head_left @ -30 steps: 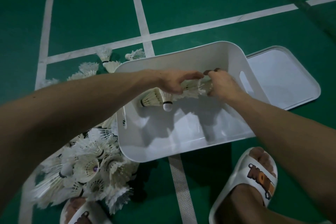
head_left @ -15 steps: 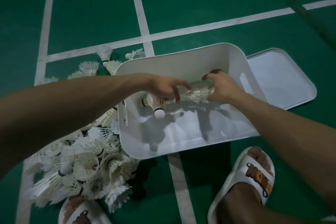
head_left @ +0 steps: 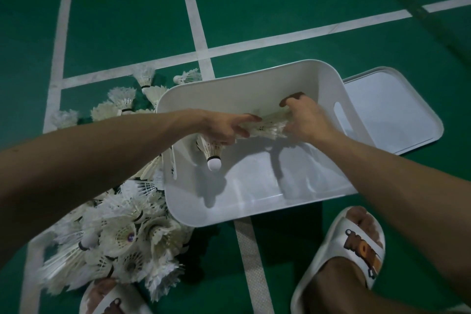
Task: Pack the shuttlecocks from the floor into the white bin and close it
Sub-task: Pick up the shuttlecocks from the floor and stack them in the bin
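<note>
The white bin [head_left: 254, 201] stands open on the green floor. Both my hands are inside it, over its far half. My left hand [head_left: 224, 127] grips a shuttlecock [head_left: 212, 153] whose cork tip points down, and also touches a nested stack of shuttlecocks [head_left: 267, 127] lying sideways. My right hand [head_left: 303, 120] is closed around the other end of that stack. A big pile of white shuttlecocks [head_left: 119, 234] lies on the floor left of the bin. The bin's lid [head_left: 397, 115] lies flat to the right of the bin.
My feet in white slippers [head_left: 356, 250] stand in front of the bin, the left slipper [head_left: 107, 298] just below the pile. White court lines [head_left: 196, 33] cross the floor. A dark long object [head_left: 428, 20] lies at the far right.
Both hands with the shuttlecocks dipped lower into the bin, then the left hand closed back toward the stack; the hanging shuttlecock stays under the left hand.
</note>
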